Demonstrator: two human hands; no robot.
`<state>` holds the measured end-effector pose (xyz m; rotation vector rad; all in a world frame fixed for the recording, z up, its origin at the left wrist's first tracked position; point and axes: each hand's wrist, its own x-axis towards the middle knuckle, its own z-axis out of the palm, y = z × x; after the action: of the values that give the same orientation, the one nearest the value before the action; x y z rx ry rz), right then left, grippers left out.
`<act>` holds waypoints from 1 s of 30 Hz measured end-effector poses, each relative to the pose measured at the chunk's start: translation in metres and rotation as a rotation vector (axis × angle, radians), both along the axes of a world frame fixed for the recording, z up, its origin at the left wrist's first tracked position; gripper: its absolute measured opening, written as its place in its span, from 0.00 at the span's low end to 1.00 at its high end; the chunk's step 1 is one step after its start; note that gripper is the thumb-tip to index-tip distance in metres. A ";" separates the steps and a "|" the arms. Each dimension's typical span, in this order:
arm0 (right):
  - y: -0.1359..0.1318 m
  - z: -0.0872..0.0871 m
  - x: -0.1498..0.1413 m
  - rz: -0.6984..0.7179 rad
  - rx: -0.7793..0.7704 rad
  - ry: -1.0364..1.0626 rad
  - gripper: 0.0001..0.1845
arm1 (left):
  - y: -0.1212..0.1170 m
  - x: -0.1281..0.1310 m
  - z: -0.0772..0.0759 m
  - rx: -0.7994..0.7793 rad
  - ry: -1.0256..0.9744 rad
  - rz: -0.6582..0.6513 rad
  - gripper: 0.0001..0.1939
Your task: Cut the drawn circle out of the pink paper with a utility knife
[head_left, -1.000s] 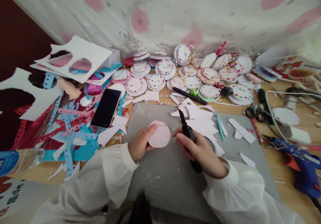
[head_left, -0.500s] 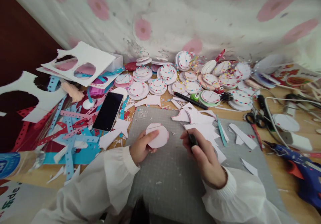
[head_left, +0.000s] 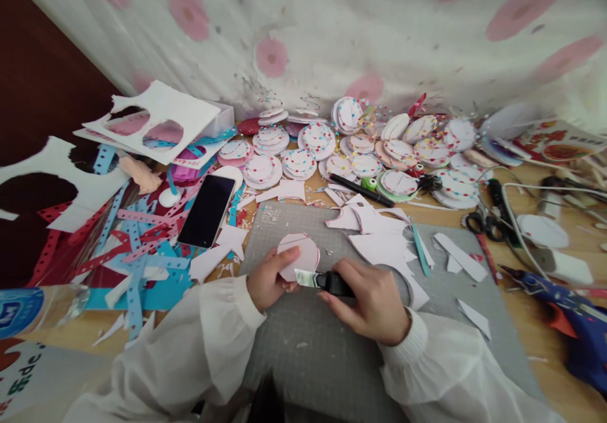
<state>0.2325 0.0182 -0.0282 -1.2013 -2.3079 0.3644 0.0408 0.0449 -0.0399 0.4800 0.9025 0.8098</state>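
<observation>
We are looking down at our own two hands, working over a grey cutting mat on a cluttered wooden table. Our left hand is pinching a pale pink paper disc, thumb on top and fingers curled beneath, holding it just above the mat near its middle. Our right hand is clenching a black-handled knife, its silvery blade pointing left and meeting the lower edge of the disc. Both arms are wearing white sleeves.

Just behind our hands, white paper scraps are lying on the mat. To the left, a dark phone is resting face up beside a heap of red and blue punched strips. Farther left, white sheets with round cut-outs are leaning on a box. Along the back, against a white cloth with pink spots, many finished discs with coloured dots are sitting in stacks. To the right, scissors and a blue glue gun are lying on the table.
</observation>
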 end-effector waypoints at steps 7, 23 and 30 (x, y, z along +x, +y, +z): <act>-0.001 -0.002 -0.003 0.007 0.000 0.024 0.18 | 0.000 -0.001 -0.005 -0.035 -0.067 -0.011 0.21; 0.001 -0.004 -0.007 -0.063 0.097 0.066 0.24 | 0.002 -0.005 0.003 -0.173 -0.275 -0.115 0.18; 0.003 -0.005 -0.008 -0.087 0.105 0.055 0.27 | 0.002 -0.007 0.001 -0.176 -0.360 -0.092 0.16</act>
<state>0.2242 0.0216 -0.0332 -1.2192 -2.1919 0.2385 0.0340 0.0467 -0.0390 0.2096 0.6062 0.6969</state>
